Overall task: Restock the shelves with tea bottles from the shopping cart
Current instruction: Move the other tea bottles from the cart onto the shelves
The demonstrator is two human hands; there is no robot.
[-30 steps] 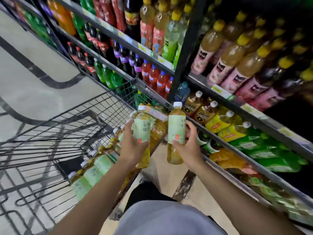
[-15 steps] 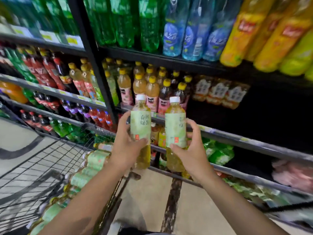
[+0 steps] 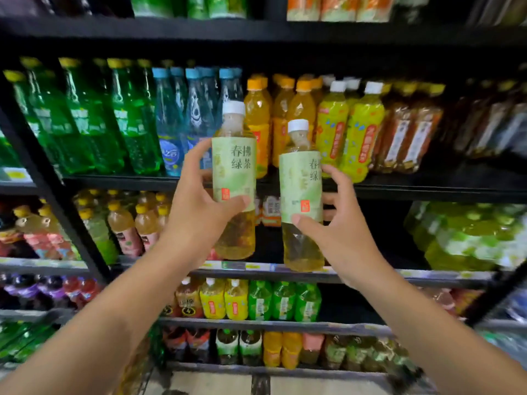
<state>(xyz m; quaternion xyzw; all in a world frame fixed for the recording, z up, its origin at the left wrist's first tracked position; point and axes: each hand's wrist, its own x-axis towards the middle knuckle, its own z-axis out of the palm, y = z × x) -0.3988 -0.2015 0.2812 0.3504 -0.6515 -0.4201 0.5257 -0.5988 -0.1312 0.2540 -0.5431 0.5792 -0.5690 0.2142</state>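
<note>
Two bare arms reached up from the bottom edge. The left hand gripped a tea bottle, fingers and thumb curled round its label. The right hand gripped a second bottle likewise, slightly lower. Both stood upright before a dark gap in the shelves.
</note>
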